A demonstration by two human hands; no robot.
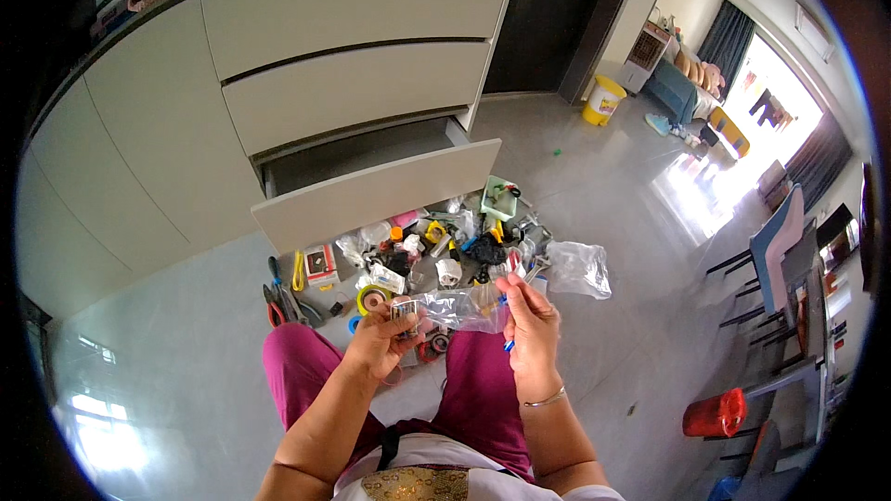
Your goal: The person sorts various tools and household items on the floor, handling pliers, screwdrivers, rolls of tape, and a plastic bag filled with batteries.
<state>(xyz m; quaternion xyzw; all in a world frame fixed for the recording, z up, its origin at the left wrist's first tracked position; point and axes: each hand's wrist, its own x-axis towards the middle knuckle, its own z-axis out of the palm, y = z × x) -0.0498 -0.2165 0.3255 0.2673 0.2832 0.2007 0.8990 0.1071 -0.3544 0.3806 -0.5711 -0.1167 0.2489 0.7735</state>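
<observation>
A clear plastic bag stretches between my two hands above the floor, in front of my knees. My left hand grips one end, together with a small pack whose contents are too small to make out. The fingers of my right hand pinch the bag's other end. A slim blue item pokes out below that hand; I cannot tell what it is. Below the bag, tools and small parts lie heaped on the floor, among them a roll of yellow-green tape and red-handled pliers.
A pulled-out drawer of a light cabinet overhangs the heap's far side. A pale green basket stands at the back, an empty-looking clear bag to the right. Farther off are a yellow bin, a red-lined bin and chairs.
</observation>
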